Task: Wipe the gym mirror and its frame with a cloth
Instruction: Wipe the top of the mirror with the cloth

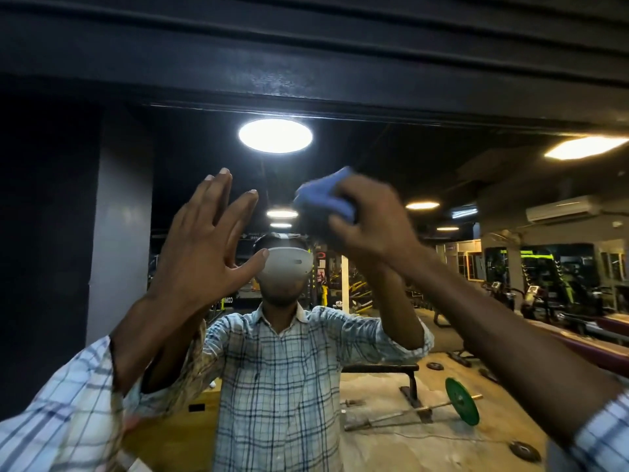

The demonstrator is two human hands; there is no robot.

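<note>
The person stands close to the mirror (476, 185), both arms raised toward the glass. The right hand (371, 216) grips a blue cloth (321, 195), with the fingers curled round it. It holds the cloth up against the upper part of the mirror, just below the dark frame (306, 93) that runs across the top. The cloth is bunched into a wad and looks blurred, so its edges are hard to make out.

The left hand (200, 247) is open, with the fingers straight and spread, the thumb out to the side and the palm turned toward the glass. It is level with the cloth and beside it, and the two hands are apart. The palm seems to lie flat on the mirror, though the view does not settle whether it touches.

A checked sleeve (58, 403) covers the left forearm at the lower left.

The glass reflects the person in a checked shirt, wearing a pale headset (289, 264). Above, it reflects a bright round ceiling light (275, 135). To the right, the reflection shows a gym floor with a green weight plate (462, 400) on a barbell (391, 415) that lies on the floor. Farther back stand exercise machines (544, 294), and a wall air conditioner (561, 209) hangs high on the right.
</note>
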